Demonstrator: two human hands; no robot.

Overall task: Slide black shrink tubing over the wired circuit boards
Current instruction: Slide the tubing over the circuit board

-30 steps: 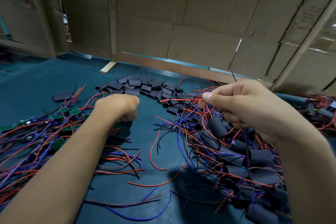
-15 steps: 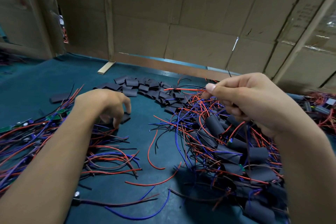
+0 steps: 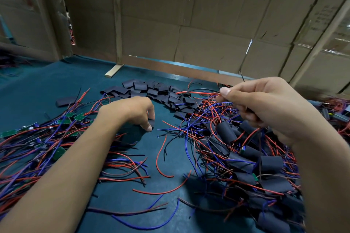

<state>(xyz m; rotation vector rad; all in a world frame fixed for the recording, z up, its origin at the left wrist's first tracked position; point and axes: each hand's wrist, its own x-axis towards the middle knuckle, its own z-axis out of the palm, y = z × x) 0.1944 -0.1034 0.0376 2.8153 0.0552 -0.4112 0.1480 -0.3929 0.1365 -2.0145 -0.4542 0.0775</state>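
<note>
Teal table (image 3: pixel 47 85), cardboard wall (image 3: pixel 208 15) — left hand (image 3: pixel 130 111) fingers pinching black tubing (image 3: pixel 151 123), right hand (image 3: pixel 265 108) pinching red wires (image 3: pixel 198 92), tangled wired boards (image 3: pixel 246 157) between.

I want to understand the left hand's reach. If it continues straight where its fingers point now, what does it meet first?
The left hand points down; its fingertips seem already on a black tubing piece on the green table.

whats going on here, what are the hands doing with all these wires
A person is sleeving wired circuit boards in black shrink tubing. The right hand pinches a bundle of red wires above the pile of finished, sleeved boards. The left hand reaches down with its fingertips on a loose black tube piece on the green table. Bare green boards wait at the left, spare tubing behind.
</note>
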